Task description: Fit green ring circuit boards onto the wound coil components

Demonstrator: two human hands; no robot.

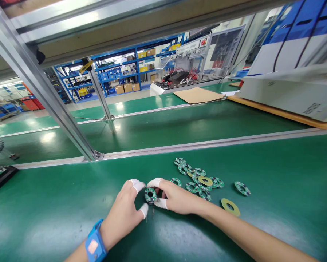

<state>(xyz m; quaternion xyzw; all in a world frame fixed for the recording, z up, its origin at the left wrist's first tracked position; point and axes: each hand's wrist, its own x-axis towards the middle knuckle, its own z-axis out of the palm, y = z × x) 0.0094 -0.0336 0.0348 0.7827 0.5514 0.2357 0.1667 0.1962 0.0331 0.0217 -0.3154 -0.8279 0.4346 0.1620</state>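
A small round green circuit board (150, 195) with a hole in its middle sits on a dark ring-shaped part, thin wires hanging below it. My right hand (173, 196), with white finger cots on thumb and index finger, grips it from the right. On the other side, my left hand (127, 205) curves around it with thumb and index finger apart; it wears white finger cots, and a blue wristband is on the wrist. Several similar ring boards (192, 187) lie in a loose pile right of my hands. One yellow ring (205, 181) rests on the pile.
Another ring board (242, 188) and a yellow ring (230, 207) lie apart on the green table (70, 189). A metal post (54, 98) stands at the left, and a metal rail (163, 148) crosses behind. A black-framed device (2, 178) is at the left edge.
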